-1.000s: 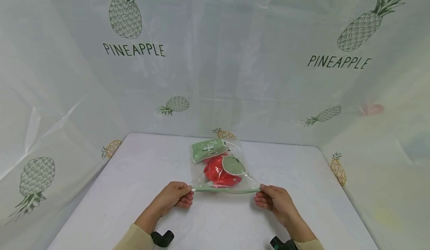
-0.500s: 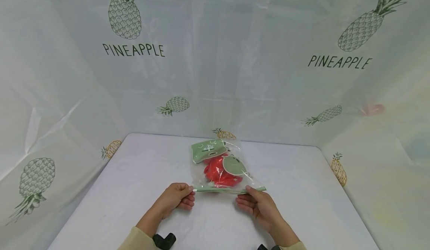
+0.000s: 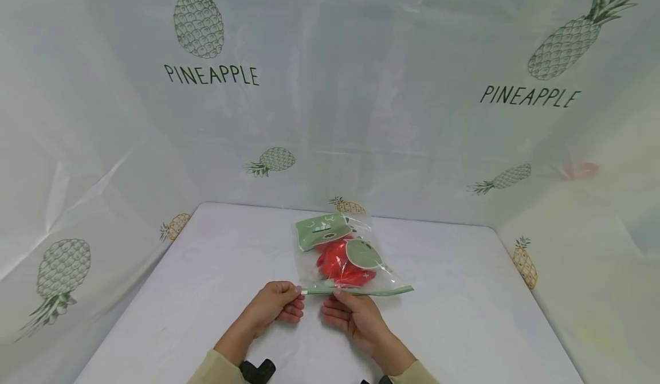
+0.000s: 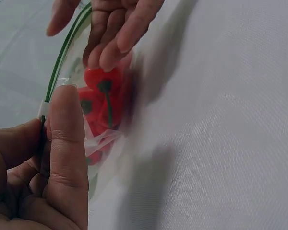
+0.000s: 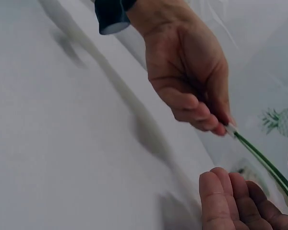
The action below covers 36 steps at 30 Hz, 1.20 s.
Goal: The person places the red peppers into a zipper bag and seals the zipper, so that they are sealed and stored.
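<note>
A clear zip bag [image 3: 389,275] with green printed patches lies on the table, its green zip strip [image 3: 381,293] toward me. Inside are red items [image 3: 337,263]; green stem shapes mark them in the left wrist view. My left hand [image 3: 273,306] pinches the strip's left end between thumb and index finger, at a small white slider [image 4: 42,109]. My right hand [image 3: 361,321] is close beside it, around the strip near the middle. Both wrist views show its thumb and fingers [image 5: 213,199] spread apart, with the strip passing between them.
The white table [image 3: 479,304] extends around the bag on every side. A pale curtain [image 3: 361,86] printed with pineapples hangs behind it and along both sides. Black wrist devices [image 3: 259,371] sit on my wrists.
My right hand has slid left along the strip from its right end to near my left hand, leaving the right end free. My left hand has kept its hold at the left end.
</note>
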Motion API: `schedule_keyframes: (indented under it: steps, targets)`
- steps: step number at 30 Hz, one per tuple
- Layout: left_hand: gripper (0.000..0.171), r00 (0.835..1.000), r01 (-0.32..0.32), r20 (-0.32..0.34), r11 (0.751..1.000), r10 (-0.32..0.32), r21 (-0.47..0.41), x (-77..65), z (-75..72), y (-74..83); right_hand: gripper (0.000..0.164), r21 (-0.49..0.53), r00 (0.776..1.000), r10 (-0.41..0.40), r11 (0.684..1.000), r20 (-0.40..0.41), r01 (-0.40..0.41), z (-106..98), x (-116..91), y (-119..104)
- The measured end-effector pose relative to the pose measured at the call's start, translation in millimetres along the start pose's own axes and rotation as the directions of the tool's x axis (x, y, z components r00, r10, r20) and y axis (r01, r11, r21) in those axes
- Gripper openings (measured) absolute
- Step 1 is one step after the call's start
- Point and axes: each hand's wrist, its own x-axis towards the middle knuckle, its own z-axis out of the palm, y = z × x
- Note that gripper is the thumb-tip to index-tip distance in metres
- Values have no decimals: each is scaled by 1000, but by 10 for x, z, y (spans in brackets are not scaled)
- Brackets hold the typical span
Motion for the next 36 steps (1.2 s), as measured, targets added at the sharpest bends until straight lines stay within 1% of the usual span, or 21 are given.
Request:
schedule_keyframes:
  steps: [6, 9, 12, 19, 27, 32, 36]
  targets:
    - [31, 1000, -10, 11, 1000, 10, -15, 18, 10, -22, 31, 20, 1000, -7, 1000, 12, 7, 167, 84, 74]
    - [28, 1000, -15, 16, 1000, 15, -24, 19, 21, -25, 25, 31, 1000, -8, 999, 0, 8, 233, 125, 118]
    - [27, 1000, -15, 26, 999, 16, -30, 16, 39, -29, 23, 40, 1000, -7, 999, -13, 7, 289, 157, 159]
    - [26, 999, -15, 37, 999, 16, -29, -10, 71, -31, 28, 46, 1000, -8, 999, -7, 8, 372, 207, 232]
    - [23, 998, -20, 52, 999, 21, -28, 5, 77, -72, 22, 15, 1000, -22, 1000, -10, 22, 443, 265, 278]
    - [21, 998, -17, 56, 1000, 18, -26, 4, 80, -75, 24, -17, 999, -17, 1000, -44, 16, 456, 285, 297]
    - [22, 998, -29, 51, 1000, 29, -5, -10, 83, -68, 26, -45, 998, -4, 999, -67, 1, 453, 290, 300]
